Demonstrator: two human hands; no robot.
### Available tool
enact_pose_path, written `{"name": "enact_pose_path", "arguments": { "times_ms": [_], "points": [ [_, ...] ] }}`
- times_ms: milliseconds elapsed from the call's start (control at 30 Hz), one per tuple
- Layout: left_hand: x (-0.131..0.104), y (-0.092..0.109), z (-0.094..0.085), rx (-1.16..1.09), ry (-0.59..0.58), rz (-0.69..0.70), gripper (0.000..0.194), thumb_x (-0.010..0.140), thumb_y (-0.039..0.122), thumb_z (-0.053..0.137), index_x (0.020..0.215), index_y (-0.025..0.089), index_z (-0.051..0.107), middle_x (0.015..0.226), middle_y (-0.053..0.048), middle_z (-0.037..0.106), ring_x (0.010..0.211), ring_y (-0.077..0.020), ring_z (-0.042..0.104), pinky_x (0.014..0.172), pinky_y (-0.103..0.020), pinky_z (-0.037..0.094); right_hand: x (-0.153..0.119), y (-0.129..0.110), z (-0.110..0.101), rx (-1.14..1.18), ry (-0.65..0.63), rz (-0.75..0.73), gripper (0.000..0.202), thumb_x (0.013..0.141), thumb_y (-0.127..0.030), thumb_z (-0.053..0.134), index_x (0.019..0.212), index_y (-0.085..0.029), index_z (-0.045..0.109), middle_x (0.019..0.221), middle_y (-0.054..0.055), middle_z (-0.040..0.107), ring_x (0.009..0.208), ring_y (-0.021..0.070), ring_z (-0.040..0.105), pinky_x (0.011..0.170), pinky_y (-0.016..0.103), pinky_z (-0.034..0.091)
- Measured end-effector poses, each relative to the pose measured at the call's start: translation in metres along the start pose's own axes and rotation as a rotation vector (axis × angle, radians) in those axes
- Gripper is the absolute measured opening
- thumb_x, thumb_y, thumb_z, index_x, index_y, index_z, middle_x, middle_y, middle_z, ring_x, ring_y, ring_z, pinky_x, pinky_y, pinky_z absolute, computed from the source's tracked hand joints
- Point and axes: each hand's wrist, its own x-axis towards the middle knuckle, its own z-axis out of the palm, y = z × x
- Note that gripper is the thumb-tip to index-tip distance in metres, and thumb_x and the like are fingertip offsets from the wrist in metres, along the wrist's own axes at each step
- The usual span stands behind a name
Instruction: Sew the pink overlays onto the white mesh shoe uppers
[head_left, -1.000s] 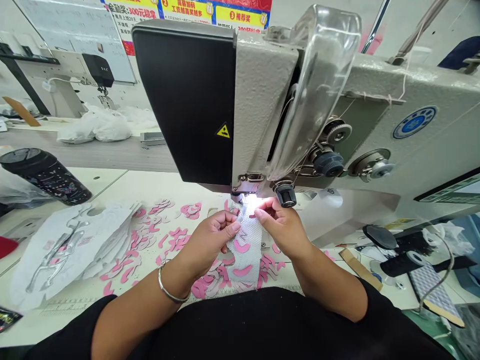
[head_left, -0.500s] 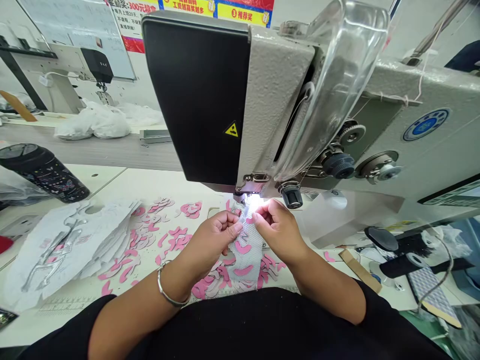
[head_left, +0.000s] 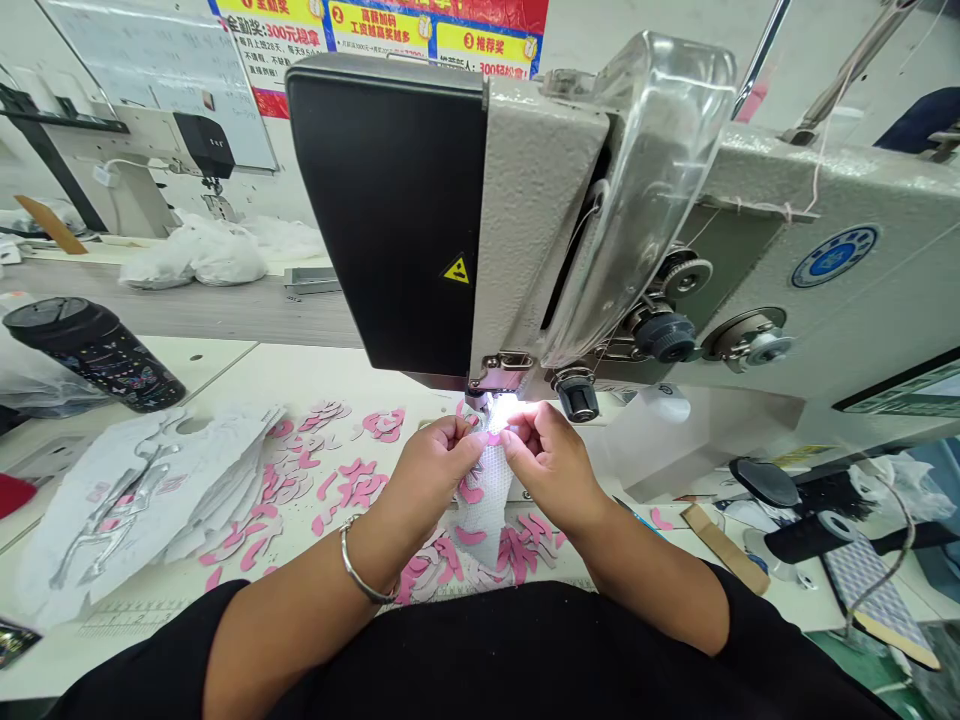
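Observation:
Under the lit needle area of a sewing machine [head_left: 386,220], a white mesh fabric strip [head_left: 491,500] with pink curved patches on it hangs towards me. My left hand [head_left: 442,465] is closed in a pinch at the left end of a small pink patch [head_left: 493,438]. At its right end, the thumb and fingers of my right hand [head_left: 551,460] pinch too. The patch spans the gap between my thumbs, over the mesh and just in front of the presser foot [head_left: 480,400]. My fingertips are partly hidden behind the thumbs.
Loose pink and grey patches [head_left: 352,485] lie scattered on the white table around the strip. A stack of white cut pieces [head_left: 150,500] is at left, with a black tumbler [head_left: 94,350] behind. A black thread spool [head_left: 802,537] and a cardboard strip [head_left: 724,550] lie at right.
My hands have come slightly closer together, and the pink patch now bridges my two thumbs. The mesh strip hangs straighter below them. The camera view has shifted a little.

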Motion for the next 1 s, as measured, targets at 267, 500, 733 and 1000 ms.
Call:
{"name": "enact_pose_path", "arguments": {
  "times_ms": [267,500,733,1000],
  "points": [
    [0.017,0.013,-0.007,0.024,-0.071,-0.025,0.015,0.078,0.035,0.064,0.081,0.020,0.062,0.067,0.003,0.054,0.056,-0.0121,0.050,0.043,-0.021,0.036,0.009,0.022,-0.014,-0.314,0.003,-0.552,0.019,0.094,-0.027,0.054,0.107,-0.024,0.069,0.098,0.008,0.066,0.092,0.0226,0.064,0.083,0.041,0.052],
    [0.033,0.016,-0.016,-0.044,-0.160,-0.091,0.012,0.078,0.030,0.067,0.081,0.018,0.068,0.068,0.001,0.058,0.060,-0.0118,0.053,0.055,-0.024,0.041,0.017,0.039,-0.018,-0.311,-0.054,-0.760,0.031,0.092,-0.032,0.058,0.121,-0.021,0.063,0.100,0.008,0.068,0.101,0.0254,0.063,0.088,0.046,0.052],
    [0.038,0.009,-0.021,-0.085,-0.155,-0.125,0.011,0.076,0.027,0.071,0.072,0.017,0.069,0.063,0.001,0.060,0.058,-0.0119,0.054,0.054,-0.024,0.041,0.014,0.047,-0.004,-0.218,-0.006,-0.688,0.032,0.088,-0.017,0.057,0.117,-0.029,0.065,0.102,0.006,0.066,0.103,0.0248,0.061,0.090,0.048,0.051],
    [0.037,0.011,-0.019,-0.120,-0.138,-0.143,0.009,0.072,0.027,0.074,0.074,0.018,0.071,0.068,-0.001,0.067,0.062,-0.0144,0.060,0.055,-0.024,0.045,0.013,0.047,-0.002,-0.180,0.019,-0.700,0.033,0.090,-0.014,0.054,0.119,-0.025,0.062,0.105,0.007,0.066,0.104,0.0237,0.061,0.091,0.045,0.052]
  ]
}}
